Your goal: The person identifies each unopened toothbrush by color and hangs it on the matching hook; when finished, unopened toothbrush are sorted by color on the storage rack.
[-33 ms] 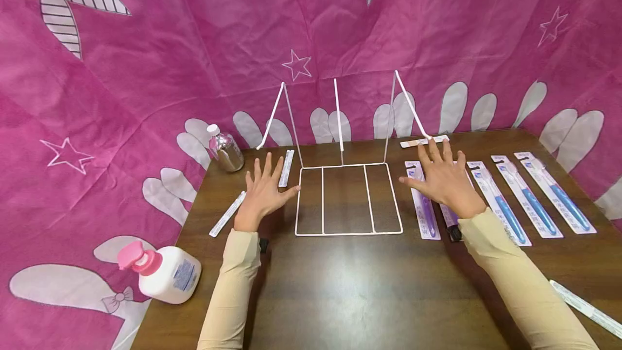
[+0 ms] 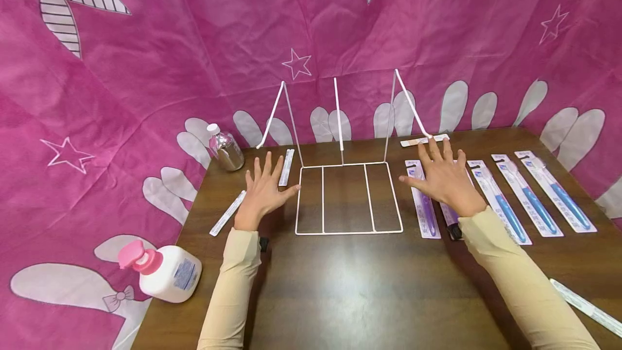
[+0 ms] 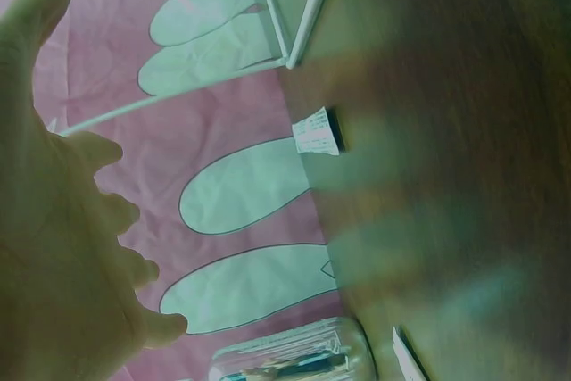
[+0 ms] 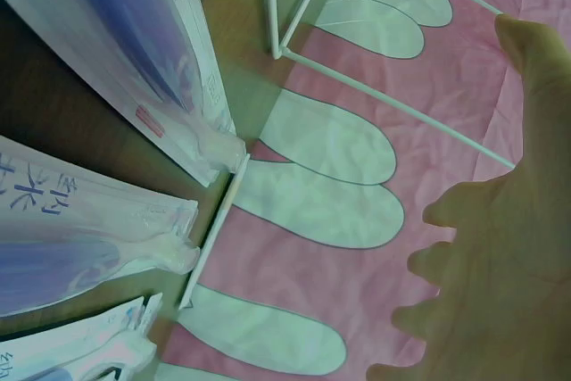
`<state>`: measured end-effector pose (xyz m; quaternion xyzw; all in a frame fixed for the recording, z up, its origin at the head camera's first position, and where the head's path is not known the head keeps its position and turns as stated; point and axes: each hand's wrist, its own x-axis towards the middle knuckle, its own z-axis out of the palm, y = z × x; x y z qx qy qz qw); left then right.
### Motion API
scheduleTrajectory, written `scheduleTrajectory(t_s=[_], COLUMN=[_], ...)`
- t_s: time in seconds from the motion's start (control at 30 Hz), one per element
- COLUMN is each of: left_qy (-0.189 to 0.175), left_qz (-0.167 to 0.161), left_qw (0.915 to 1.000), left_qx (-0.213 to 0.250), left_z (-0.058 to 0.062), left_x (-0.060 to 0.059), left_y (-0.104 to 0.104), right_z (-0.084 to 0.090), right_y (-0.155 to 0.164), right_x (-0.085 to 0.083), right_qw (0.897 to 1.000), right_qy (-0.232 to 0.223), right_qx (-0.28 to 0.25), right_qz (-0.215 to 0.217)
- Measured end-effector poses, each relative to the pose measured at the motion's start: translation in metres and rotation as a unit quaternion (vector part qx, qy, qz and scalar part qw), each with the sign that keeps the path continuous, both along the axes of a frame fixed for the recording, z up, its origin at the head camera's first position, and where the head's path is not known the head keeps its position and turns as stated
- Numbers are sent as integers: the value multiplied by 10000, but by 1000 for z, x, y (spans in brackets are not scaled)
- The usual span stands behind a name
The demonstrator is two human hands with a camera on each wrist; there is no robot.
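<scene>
A white wire rack [image 2: 347, 233] stands at the middle of the brown table, its uprights rising toward the back. Left of it my left hand [image 2: 262, 193] is held above the table, palm down with fingers spread, holding nothing. A slim white packet [image 2: 286, 167] lies just beyond its fingers, and a second slim packet [image 2: 227, 213] lies to its left. My right hand [image 2: 444, 180] hovers likewise on the rack's other side, fingers spread. Under it a packaged purple toothbrush [image 2: 451, 215] is partly hidden; another purple toothbrush pack [image 2: 424, 204] lies beside it.
Several packs with blue toothbrushes [image 2: 529, 199] lie in a row at the right. A slim packet [image 2: 425, 141] is at the back, another packet [image 2: 588, 308] at front right. A silvery bottle [image 2: 227, 150] and a pink-topped pump bottle [image 2: 170, 274] stand left. Pink cloth [image 2: 340, 15] hangs behind.
</scene>
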<state>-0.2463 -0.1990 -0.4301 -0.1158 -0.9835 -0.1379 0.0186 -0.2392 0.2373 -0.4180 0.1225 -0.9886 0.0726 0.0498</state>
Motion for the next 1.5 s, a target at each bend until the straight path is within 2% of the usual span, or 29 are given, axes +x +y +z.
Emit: scheduleTrajectory(t_s=[0.3, 0.4, 0.53, 0.63, 0.73, 0.87, 0.93, 1.0, 1.1, 1.17, 1.33, 1.5], left_qy=[17, -56, -387, -593, -602, -551, -561, -548, -570, -698, -1341, -1944], left_qz=[-16, -25, -27, -139, -291, -333, -335, -410, -571, -626, -394, 42], left_qw=[10000, 9998, 9960, 9879, 9779, 9620, 9473, 9245, 8848, 8643, 8422, 8372], left_qx=[36, 193, 807, 1427, 1981, 2653, 3136, 3749, 4590, 4942, 5207, 5111], left_z=[-5, -4, 0, 3, 5, 8, 12, 14, 18, 18, 10, -9], left_x=[0, 2, 5, 7, 7, 9, 11, 12, 12, 10, 8, 7], left_y=[-1, -1, -1, -1, -1, -2, -1, -1, -1, -1, 2, 5], right_z=[0, 1, 3, 6, 8, 9, 8, 6, 3, 2, 0, -8], right_y=[1, 0, -2, -2, -2, -2, -3, -4, -5, -6, -7, -6], right_x=[-1, -1, -2, -1, -1, 0, 0, 0, 0, 0, -2, -7], right_qw=[10000, 9998, 9980, 9937, 9877, 9813, 9795, 9787, 9793, 9796, 9808, 9822], right_qy=[30, 119, 337, 486, 563, 431, 300, 186, 147, 93, -42, -86], right_qx=[50, -58, -511, -1010, -1459, -1868, -1979, -2027, -2003, -1989, -1921, -1849], right_qz=[80, 112, 130, 74, -24, -175, -233, -268, -263, -270, -327, -328])
